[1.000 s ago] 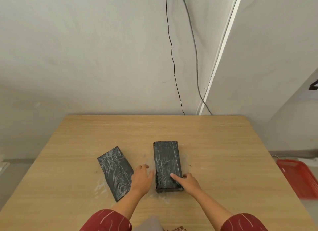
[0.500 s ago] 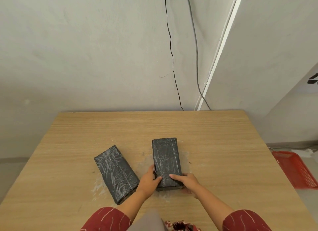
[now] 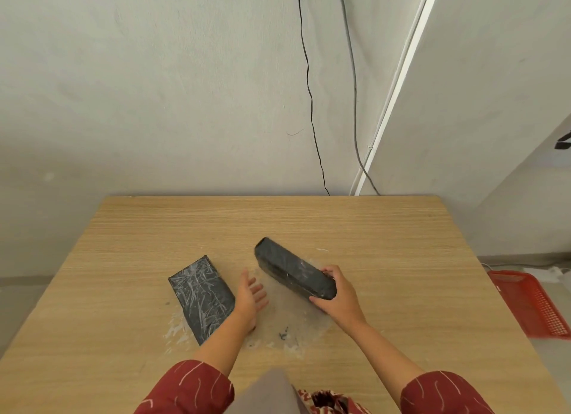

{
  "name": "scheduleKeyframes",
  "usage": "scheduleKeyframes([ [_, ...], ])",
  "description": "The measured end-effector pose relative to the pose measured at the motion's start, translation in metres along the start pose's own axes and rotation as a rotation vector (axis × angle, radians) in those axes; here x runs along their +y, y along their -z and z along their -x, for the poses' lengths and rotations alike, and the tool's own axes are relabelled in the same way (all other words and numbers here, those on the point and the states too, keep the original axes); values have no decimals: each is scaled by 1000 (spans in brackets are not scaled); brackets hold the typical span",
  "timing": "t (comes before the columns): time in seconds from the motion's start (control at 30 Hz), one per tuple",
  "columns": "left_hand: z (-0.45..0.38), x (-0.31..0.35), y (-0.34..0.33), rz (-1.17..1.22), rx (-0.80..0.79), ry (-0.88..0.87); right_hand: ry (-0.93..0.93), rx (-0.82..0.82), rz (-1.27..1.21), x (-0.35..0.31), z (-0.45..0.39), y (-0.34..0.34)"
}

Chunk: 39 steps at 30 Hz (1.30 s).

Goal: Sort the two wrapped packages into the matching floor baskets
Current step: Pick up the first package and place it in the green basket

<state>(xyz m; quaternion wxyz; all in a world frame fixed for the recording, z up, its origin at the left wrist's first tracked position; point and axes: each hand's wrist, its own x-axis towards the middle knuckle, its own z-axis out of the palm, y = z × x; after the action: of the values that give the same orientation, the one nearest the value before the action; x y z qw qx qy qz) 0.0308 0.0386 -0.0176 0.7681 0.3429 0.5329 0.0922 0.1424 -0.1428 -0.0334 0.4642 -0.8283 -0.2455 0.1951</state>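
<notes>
Two black packages wrapped in clear film are on the wooden table (image 3: 386, 228). The left package (image 3: 200, 296) lies flat near the front left. My right hand (image 3: 338, 293) grips the near end of the right package (image 3: 290, 268), which is tilted on its edge and turned so that its far end points left and away. My left hand (image 3: 250, 296) hovers between the two packages with its fingers spread, holding nothing. A red mesh basket (image 3: 531, 302) stands on the floor to the right of the table.
White film scraps and smears lie on the table around the packages. Two cables (image 3: 312, 104) hang down the wall behind the table. A white conduit (image 3: 398, 86) runs up the corner. Only the red basket is in view.
My right hand has lifted and tilted the right package and swung its far end leftward. My left hand has let go of it and opened.
</notes>
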Motion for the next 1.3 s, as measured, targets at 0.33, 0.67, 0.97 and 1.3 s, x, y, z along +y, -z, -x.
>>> scheduleKeyframes([
  [0.33,4,24,4,-168,-79,77,418,-169,527,42,25,8],
  [0.67,-9,9,2,-474,-57,26,15,137,314,43,39,12],
  [0.97,-13,-1,-10,-632,18,13,-585,53,-93,53,29,-9],
  [1.3,-6,0,-10,-635,12,-64,-582,131,-360,27,42,-3],
])
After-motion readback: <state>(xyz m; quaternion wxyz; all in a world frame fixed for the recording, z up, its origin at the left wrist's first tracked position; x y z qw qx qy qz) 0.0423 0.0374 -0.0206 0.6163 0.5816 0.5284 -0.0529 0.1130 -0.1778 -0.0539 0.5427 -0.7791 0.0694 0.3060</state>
